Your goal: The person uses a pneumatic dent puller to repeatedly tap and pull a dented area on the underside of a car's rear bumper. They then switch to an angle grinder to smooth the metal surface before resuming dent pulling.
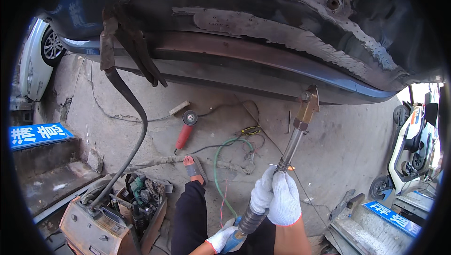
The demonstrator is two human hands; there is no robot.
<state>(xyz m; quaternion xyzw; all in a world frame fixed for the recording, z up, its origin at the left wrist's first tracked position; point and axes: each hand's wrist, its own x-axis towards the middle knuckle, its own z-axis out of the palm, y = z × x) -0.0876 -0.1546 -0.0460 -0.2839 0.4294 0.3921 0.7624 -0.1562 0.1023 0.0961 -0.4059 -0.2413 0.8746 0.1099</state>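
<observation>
A long metal rod tool [292, 144], looking like a slide-hammer dent puller, runs from my lap up toward the car body. Its brass-coloured head [308, 109] overlaps the lower edge of the car panel [235, 50]; whether they touch, I cannot tell. My left hand [222, 237], in a white glove, is closed around the blue handle at the near end. Farther up, past a dark ribbed sleeve [252, 219], my gloved right hand [283, 198] is wrapped round the shaft. Bare-metal patches [244, 24] show on the dark panel.
A large clamp [131, 43] with a thick cable [141, 114] hangs at the panel's left. On the floor lie a red angle grinder [184, 135], yellow-black pliers [250, 130], a green hose [216, 170] and a thin rod [289, 122]. A worn machine box [94, 229] stands lower left.
</observation>
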